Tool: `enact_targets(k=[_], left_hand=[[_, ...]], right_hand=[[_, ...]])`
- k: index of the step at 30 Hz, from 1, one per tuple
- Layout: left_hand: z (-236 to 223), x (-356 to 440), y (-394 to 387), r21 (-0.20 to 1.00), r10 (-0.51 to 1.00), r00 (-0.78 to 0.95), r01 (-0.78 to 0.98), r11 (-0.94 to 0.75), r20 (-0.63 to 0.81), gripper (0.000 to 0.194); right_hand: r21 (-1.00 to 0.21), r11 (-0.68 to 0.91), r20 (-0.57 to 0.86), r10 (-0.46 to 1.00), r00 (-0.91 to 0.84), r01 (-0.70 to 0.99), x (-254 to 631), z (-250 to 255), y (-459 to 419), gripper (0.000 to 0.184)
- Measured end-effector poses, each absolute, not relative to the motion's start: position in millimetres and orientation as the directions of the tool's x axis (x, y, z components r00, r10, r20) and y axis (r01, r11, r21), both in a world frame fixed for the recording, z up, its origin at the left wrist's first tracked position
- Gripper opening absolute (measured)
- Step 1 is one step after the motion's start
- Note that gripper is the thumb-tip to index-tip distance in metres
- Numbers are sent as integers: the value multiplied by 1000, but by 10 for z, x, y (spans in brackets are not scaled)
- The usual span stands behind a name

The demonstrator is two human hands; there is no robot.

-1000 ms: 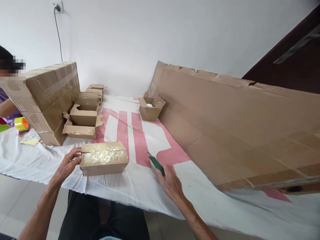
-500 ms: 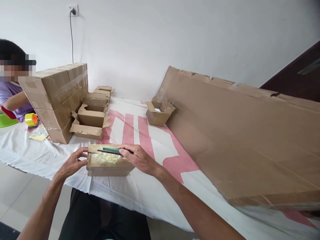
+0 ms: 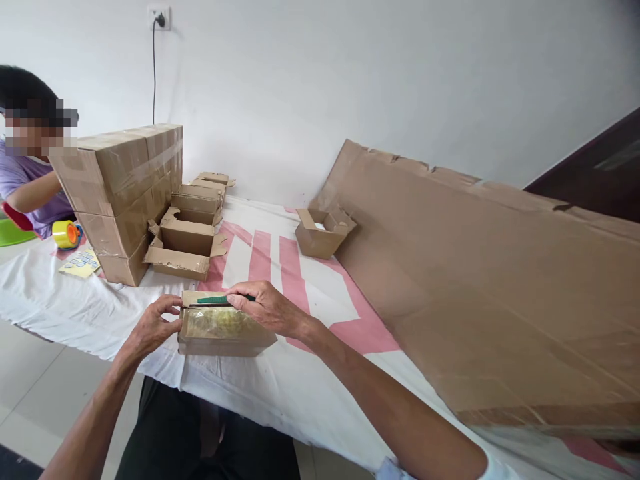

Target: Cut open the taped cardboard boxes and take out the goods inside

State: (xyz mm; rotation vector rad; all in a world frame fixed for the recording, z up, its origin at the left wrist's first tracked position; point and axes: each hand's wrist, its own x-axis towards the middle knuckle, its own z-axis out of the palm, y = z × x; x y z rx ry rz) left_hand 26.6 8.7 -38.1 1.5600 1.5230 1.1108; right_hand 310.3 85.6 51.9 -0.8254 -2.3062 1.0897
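Observation:
A small taped cardboard box [image 3: 225, 340] lies on the white cloth in front of me, clear shiny tape across its top. My left hand [image 3: 156, 327] grips its left end, fingers at the far corner and thumb lower on the side. In my right hand [image 3: 265, 307] is a green utility knife [image 3: 213, 300], held almost flat over the box's top. The dark blade points left and lies along the top seam, close to the left end. My right hand covers the box's far right part and the back of the knife.
Stacked taped boxes [image 3: 133, 173] stand at the left, beside several opened boxes [image 3: 183, 260]. Another open box [image 3: 320, 243] sits against a large leaning cardboard sheet [image 3: 480, 287]. A tape roll [image 3: 66, 235] and a printed card [image 3: 80, 263] lie near a person in purple [image 3: 30, 180].
My right hand has drawn the knife a little to the left along the seam, its blade now nearer the box's left end. My left hand keeps its grip; the view has shifted slightly.

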Motion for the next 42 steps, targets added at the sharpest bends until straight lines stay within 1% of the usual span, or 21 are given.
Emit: enact_targets(k=[8,11,17,21,24,28,31,33,35,37,39,42], left_hand=[[-333,246,87,870,987,-32,477,-126,160,36],[-291,253,81,865,989,-33,490,-110,144,38],[-223,266,67,870,994,-15,485,-89,110,38],[-236,269,79,885,995,12,456,-94,99,41],[-257,268,101,890,993,24,441,-113,114,42],[-274,250,136,891,994,10,443,-98,105,47],[-263,227,156,886,993,1,453,-103,115,46],[-244,218,160,877,991,0,466,-119,135,42],[-220,217,156,866,990,-2,485,-124,143,39],[-203,226,150,860,991,-9,499,-110,132,39],[-197,241,148,862,992,-10,496,-103,125,39],[-208,255,154,860,988,5,492,-135,151,38]], right_hand=[[-789,522,134,661,-738,324,3057,561,870,34],[-780,539,137,644,-753,318,3039,591,874,34],[-718,606,156,620,-769,343,2980,604,913,31],[-675,625,112,611,-784,391,2917,662,934,31],[-610,649,50,604,-796,454,2837,781,920,34],[-463,692,-22,615,-788,553,2687,947,878,38],[-361,706,-33,643,-765,609,2646,1007,866,40],[-328,717,-10,648,-761,615,2718,1009,874,42],[-321,721,11,652,-758,615,2869,989,892,45],[-332,710,4,660,-752,621,3048,960,913,46],[-353,694,-10,668,-744,627,3198,926,928,43],[-385,691,4,664,-747,612,3330,868,945,39]])
